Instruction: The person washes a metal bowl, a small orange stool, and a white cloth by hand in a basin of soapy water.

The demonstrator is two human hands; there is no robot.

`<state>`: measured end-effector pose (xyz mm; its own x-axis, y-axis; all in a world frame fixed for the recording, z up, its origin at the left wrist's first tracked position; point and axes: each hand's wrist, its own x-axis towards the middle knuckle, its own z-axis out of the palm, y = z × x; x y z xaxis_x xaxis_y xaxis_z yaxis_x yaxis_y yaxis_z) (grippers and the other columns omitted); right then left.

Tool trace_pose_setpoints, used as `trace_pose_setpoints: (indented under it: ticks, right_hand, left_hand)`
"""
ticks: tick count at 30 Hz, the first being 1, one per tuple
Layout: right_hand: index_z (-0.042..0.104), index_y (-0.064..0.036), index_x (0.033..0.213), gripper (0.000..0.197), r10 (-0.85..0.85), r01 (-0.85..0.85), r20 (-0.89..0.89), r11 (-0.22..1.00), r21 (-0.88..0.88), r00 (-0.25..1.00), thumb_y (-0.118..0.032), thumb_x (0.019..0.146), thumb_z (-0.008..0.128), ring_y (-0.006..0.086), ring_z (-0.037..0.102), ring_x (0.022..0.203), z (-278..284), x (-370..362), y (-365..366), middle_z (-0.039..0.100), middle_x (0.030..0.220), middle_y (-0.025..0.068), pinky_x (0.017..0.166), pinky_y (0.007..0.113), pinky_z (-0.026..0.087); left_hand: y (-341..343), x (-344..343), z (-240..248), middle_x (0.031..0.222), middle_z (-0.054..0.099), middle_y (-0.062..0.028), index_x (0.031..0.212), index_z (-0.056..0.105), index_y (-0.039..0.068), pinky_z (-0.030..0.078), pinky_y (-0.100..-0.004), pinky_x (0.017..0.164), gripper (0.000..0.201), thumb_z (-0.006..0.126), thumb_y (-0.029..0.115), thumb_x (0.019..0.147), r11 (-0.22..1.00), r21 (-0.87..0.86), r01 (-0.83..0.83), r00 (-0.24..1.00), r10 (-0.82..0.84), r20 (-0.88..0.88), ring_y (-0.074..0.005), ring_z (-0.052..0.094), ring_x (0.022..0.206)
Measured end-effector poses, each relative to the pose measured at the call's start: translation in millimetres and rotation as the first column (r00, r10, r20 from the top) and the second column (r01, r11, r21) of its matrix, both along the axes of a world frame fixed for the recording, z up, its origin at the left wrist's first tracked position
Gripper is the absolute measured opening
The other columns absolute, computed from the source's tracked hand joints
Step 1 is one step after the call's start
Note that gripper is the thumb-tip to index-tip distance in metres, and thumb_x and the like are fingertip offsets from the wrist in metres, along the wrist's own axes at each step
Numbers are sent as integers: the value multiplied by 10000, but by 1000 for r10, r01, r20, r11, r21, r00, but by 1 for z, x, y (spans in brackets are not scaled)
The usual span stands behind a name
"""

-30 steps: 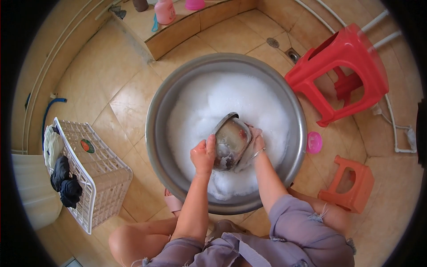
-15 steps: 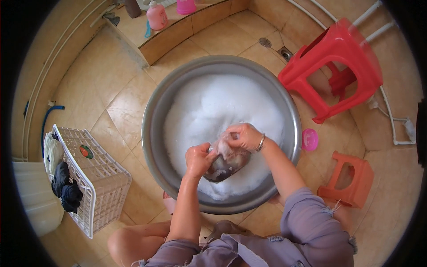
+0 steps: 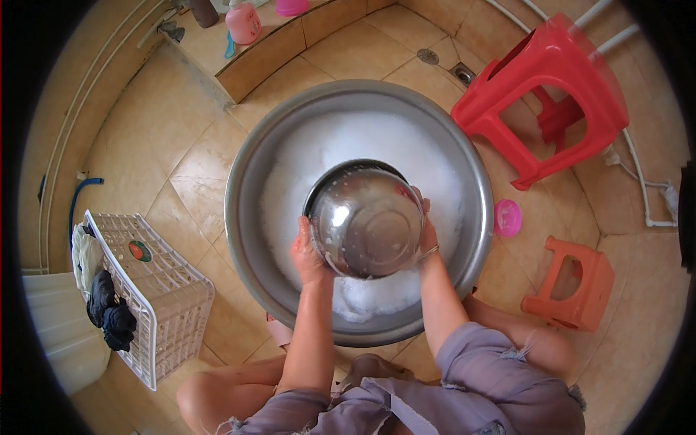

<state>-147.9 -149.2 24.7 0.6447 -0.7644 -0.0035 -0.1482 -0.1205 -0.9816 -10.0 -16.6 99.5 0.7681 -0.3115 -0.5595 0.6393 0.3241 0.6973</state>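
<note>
A shiny metal bowl [image 3: 370, 225] is tipped so that its rounded base faces up at me, with suds and wet drops on its outside. On its left side my left hand [image 3: 310, 252] grips the wall, thumb up along the edge. My right hand [image 3: 426, 225] holds the opposite side, its fingers partly hidden behind the bowl. Both hands keep it above a large grey metal basin [image 3: 243, 163] full of white foam [image 3: 319, 145]. The inside of the bowl is turned away from view.
A white plastic basket [image 3: 170, 290] with dark and white cloths over its edge lies at the left. To the right are a red stool [image 3: 529, 163], a pink dish [image 3: 507, 217] and an orange stool [image 3: 598, 279]. A pink pump bottle [image 3: 243, 25] stands on a tiled ledge.
The bowl has been lifted out of the foam and turned base up. My hands, earlier close together at its near-side suds, have spread to opposite sides of it.
</note>
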Motion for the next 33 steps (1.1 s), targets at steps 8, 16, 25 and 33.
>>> trace_pose_setpoints:
  ticks: [8,16,25,33]
  right_hand:
    - [302,-71,1268,532,-643,28,244,382,924,726,-441,886,291,219,379,1129,-15,17,46,360,1280,46,958,337,301]
    - [362,-53,1204,456,-294,-56,248,537,842,923,-364,870,352,230,454,1049,-35,-2,29,420,1208,89,869,375,403]
    - [449,-13,1052,365,-202,333,-278,734,591,939,-303,834,415,261,537,914,-44,1,41,520,1031,129,779,381,455]
    - [489,40,1043,395,-366,190,-509,911,-365,779,-255,781,507,353,492,983,-83,-17,48,504,1031,285,859,399,376]
  left_hand:
    - [-4,-14,-3,1026,532,-50,1100,476,97,454,-378,724,443,428,454,843,998,-49,-31,979,20,-202,-226,512,907]
    - [-4,-5,-4,884,557,-118,954,523,-30,480,-388,624,477,449,428,843,988,136,72,982,-46,-186,-246,555,745]
    - [11,10,-19,911,541,-122,993,479,-44,479,-369,682,464,431,398,861,990,66,128,985,-119,-126,-229,548,773]
    - [36,23,-44,829,561,-80,852,529,-23,450,-313,680,353,477,326,859,954,301,-4,1000,7,-9,-169,532,744]
